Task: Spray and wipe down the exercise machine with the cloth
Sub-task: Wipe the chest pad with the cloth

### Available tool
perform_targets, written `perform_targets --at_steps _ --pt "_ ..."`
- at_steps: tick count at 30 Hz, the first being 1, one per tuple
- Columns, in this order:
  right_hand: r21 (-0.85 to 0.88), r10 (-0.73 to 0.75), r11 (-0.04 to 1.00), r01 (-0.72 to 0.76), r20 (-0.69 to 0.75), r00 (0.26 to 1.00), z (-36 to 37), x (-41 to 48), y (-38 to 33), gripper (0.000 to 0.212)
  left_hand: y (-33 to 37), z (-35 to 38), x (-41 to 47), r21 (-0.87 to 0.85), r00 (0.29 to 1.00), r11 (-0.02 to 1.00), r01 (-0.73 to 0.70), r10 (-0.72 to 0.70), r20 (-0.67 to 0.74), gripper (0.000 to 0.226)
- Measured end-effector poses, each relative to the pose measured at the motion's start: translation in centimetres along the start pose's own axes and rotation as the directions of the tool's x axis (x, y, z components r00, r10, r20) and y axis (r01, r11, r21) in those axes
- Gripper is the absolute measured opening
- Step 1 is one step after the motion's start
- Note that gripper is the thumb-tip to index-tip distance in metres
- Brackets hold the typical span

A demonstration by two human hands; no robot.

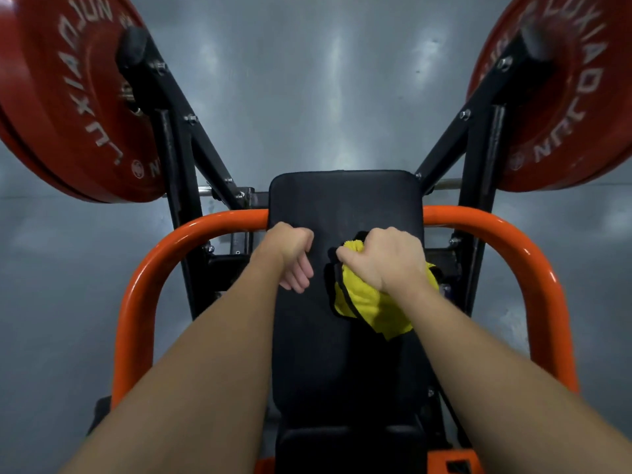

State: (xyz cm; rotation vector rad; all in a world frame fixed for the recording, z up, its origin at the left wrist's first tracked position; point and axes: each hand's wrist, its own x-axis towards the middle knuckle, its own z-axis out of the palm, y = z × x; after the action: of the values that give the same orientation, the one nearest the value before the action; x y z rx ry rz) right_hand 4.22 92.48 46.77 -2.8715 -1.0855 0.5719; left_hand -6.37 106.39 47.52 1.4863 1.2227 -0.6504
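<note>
Nearest, the long black pad [342, 354] of the machine runs up between the forearms. On it, right of centre, the yellow cloth [369, 309] is bunched under the right grip [386, 260], whose fingers are curled round it and press it against the pad. The left grip [292, 258] sits just beside it at the pad's left edge, fingers curled in and holding nothing that shows. To wipe well, I judge, the cloth wants flattening for wider contact, then overlapping strokes down the pad, with the left grip steadying. Farther off, the orange bar [150, 268] and the red plates [61, 97] probably need the cloth too.
</note>
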Motion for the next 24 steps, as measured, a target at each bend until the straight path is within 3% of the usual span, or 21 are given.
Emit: perform_targets --at_steps 2,4,5,6,8,10,12,14,16,19,22,24 --pt "0.049 0.001 0.999 0.01 -0.206 0.979 1.9 -2.4 0.7 0.057 -0.1 0.0 0.0 0.002 1.0 1.0 0.01 -0.01 0.019 0.043" --pt "0.143 -0.041 0.983 0.118 -0.455 0.889 4.2 -5.1 1.6 0.046 -0.1 -0.1 0.1 -0.003 1.0 1.0 -0.009 0.009 -0.007 0.042" --pt "0.183 -0.026 0.973 0.143 -0.525 0.851 5.5 -6.5 2.0 0.046 -0.2 0.0 0.1 -0.001 1.0 1.0 -0.017 0.017 -0.017 0.042" --pt "0.213 0.01 0.969 0.127 -0.547 0.837 6.9 -8.0 2.3 0.059 -0.3 0.0 0.2 0.003 1.0 1.0 -0.019 0.019 -0.017 0.042" --pt "0.271 0.099 0.961 0.062 -0.543 0.834 9.6 -10.8 2.3 0.09 -0.3 0.0 0.3 0.006 1.0 1.0 -0.021 0.021 -0.004 0.042" --pt "0.281 0.106 0.958 0.057 -0.533 0.839 11.8 -12.6 2.2 0.1 -0.4 -0.2 0.5 -0.001 1.0 1.0 -0.025 0.025 0.003 0.041" --pt "0.218 -0.016 0.963 0.158 -0.54 0.841 12.1 -11.8 3.1 0.092 -0.4 -0.3 0.7 0.002 0.999 0.999 -0.032 0.032 0.013 0.042" --pt "0.082 -0.223 0.942 0.325 -0.572 0.789 10.3 -8.0 3.7 0.078 -0.5 -0.2 0.8 0.013 0.999 0.999 -0.035 0.035 0.024 0.042" --pt "0.017 -0.296 0.923 0.384 -0.605 0.739 7.0 -2.0 3.0 0.067 -0.5 -0.2 1.2 0.016 0.999 0.999 -0.033 0.033 0.02 0.043" --pt "0.122 -0.085 0.969 0.214 -0.653 0.752 1.9 6.6 0.2 0.061 -0.5 0.0 1.1 0.017 0.999 0.999 -0.033 0.033 0.014 0.043" --pt "0.219 0.127 0.976 -0.019 -0.489 0.863 -1.9 10.8 -3.1 0.057 -0.6 0.1 1.0 0.013 0.999 0.999 -0.043 0.043 -0.008 0.042" --pt "0.203 0.123 0.978 -0.042 -0.404 0.906 -2.7 11.0 -3.5 0.056 -0.5 0.2 1.1 0.021 0.999 0.999 -0.047 0.047 -0.019 0.042"
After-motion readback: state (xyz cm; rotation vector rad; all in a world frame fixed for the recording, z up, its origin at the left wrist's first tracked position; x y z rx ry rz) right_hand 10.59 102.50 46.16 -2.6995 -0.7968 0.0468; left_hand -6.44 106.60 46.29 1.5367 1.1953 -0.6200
